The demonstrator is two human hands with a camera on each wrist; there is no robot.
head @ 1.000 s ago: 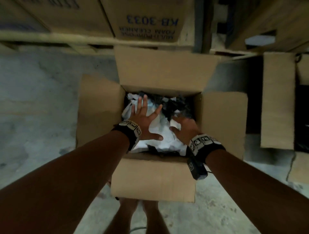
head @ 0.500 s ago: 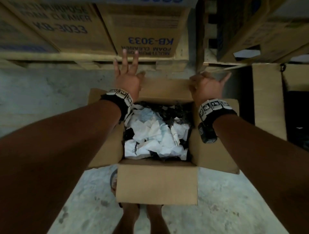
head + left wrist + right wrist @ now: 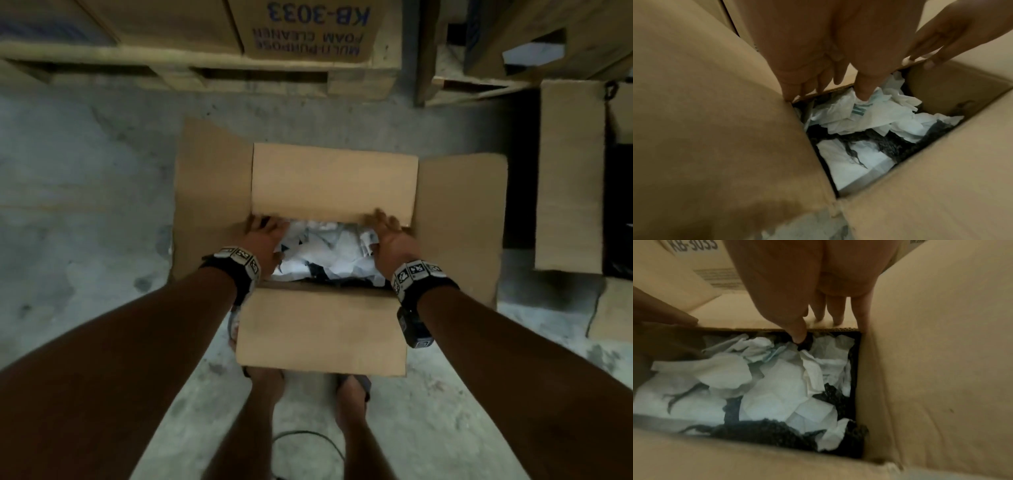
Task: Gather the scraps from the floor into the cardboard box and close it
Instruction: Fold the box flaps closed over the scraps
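Half a second ago both hands were reaching up to the far flap (image 3: 334,181) while it stood back from the opening; now that flap is folded down over the far half of the cardboard box (image 3: 322,337), so gathering looks finished and closing has begun. The left hand (image 3: 263,240) holds the flap's free edge near its left corner, fingers on top and thumb tucked under toward the scraps (image 3: 325,253). The right hand (image 3: 390,236) does the same near the right corner, so each grip is narrow and pinching cardboard. The white and dark scraps lie inside the box, just beneath and nearer than both grips, uncovered in the near half of the opening. The left side flap (image 3: 212,205), right side flap (image 3: 460,222) and near flap (image 3: 322,337) are splayed outward, so three folds appear to remain. The box stands on the concrete floor (image 3: 85,205), near its far edge where pallets carry stacked cartons (image 3: 308,27).
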